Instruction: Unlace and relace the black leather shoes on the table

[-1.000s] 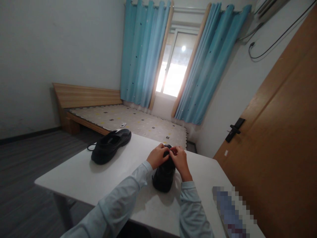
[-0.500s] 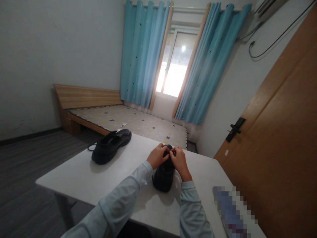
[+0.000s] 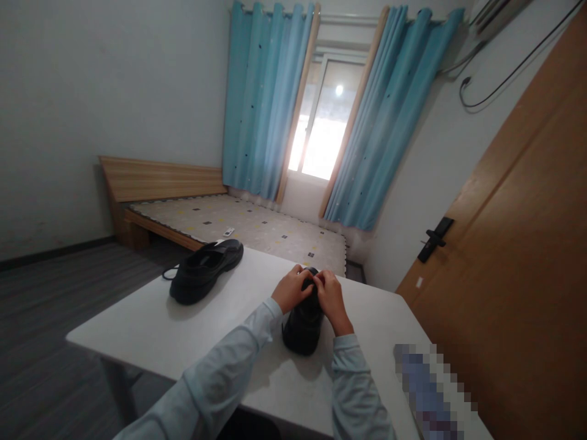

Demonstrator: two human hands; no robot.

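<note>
"Where's the near black shoe (image 3: pixel 301 330)?"

"On the bench (image 3: pixel 137 330), seemingly sole down. Its long axis runs away from the person, heel closest, far end angled slightly right."

"And seen from the fingers (image 3: pixel 321 279)?"

"They're over its far part, so most of its length lies back toward the person, beneath and between the wrists."

"Which hand is nearer?"

"Neither, really. The left hand (image 3: pixel 291 290) meets it from the left, the right hand (image 3: pixel 333 299) from the right, tips almost together above it."

"Wide or narrow?"

"Narrow, bent inward. What they pinch, if anything, I can't tell; that patch is too dark and small."

"What else is around?"

"A second black shoe (image 3: pixel 204 276), well apart to the left on the same bench, far end also angled right. Beyond that, the bed (image 3: pixel 257 223)."
</note>
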